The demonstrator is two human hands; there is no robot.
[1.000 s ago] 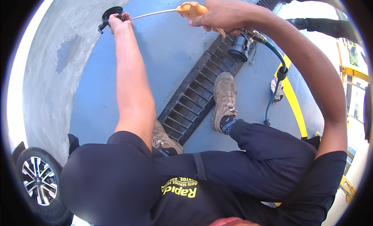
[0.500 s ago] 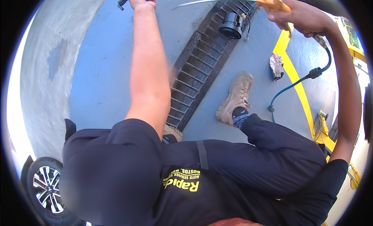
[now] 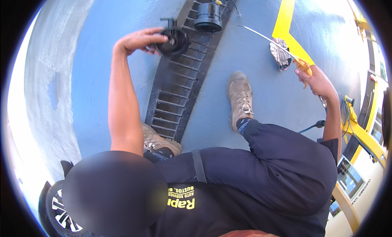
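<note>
My left hand grips a round black plastic cap-like part by its edge, its hollow side and a short side spout showing. It hangs above the floor grate. In my right hand is an orange air blow gun, with its long thin metal nozzle pointing up and left toward the black part but well apart from it. Beyond the left hand's part, a shiny black cylindrical canister with a yellow connector and thin wire lies on the grate.
A crumpled grey rag lies by the yellow floor line. The air hose runs behind my right forearm. Yellow metal equipment stands at the right, a car wheel at the lower left. My shoes flank the grate.
My left hand has come nearer from the far edge, bringing the black part into full view. The right hand has lowered with the blow gun, whose nozzle now slants up-left.
</note>
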